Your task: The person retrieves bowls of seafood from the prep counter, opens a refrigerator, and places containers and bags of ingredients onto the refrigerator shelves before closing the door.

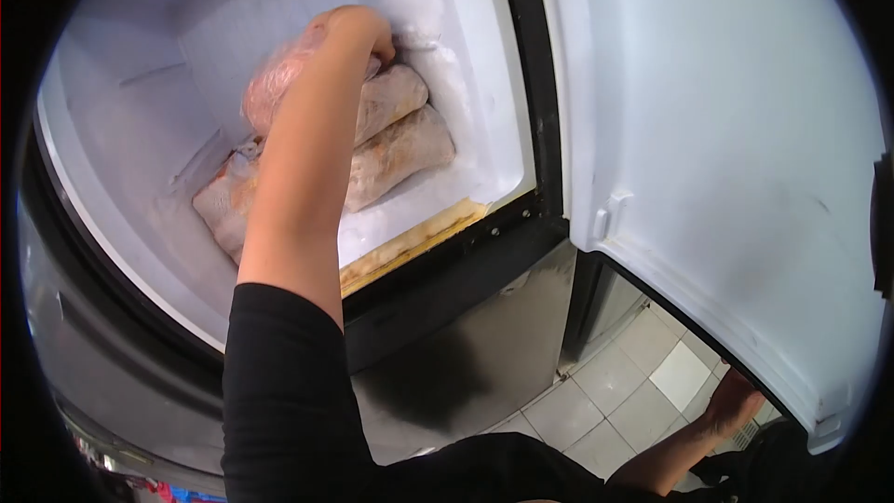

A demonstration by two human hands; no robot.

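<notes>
My left hand (358, 26) reaches deep into the open freezer compartment, its fingers curled down over a pinkish, plastic-wrapped frozen package (275, 84) that looks like meat. Beneath it lie more frosted packages, an upper one (396, 98) and a lower one (405, 154), partly covered by my forearm. Another frosted package (219, 210) lies to the left of the forearm. Low on the right, my right hand (736, 402) is at the lower edge of the open freezer door (726, 130). The door hides its fingers, so their grip does not show.
Frosty white walls (251, 28) enclose the packages. A stained yellowish strip (419, 242) runs along the compartment's front edge. Below is a closed dark metallic lower door (466, 345). Pale floor tiles (615, 382) show under the open door.
</notes>
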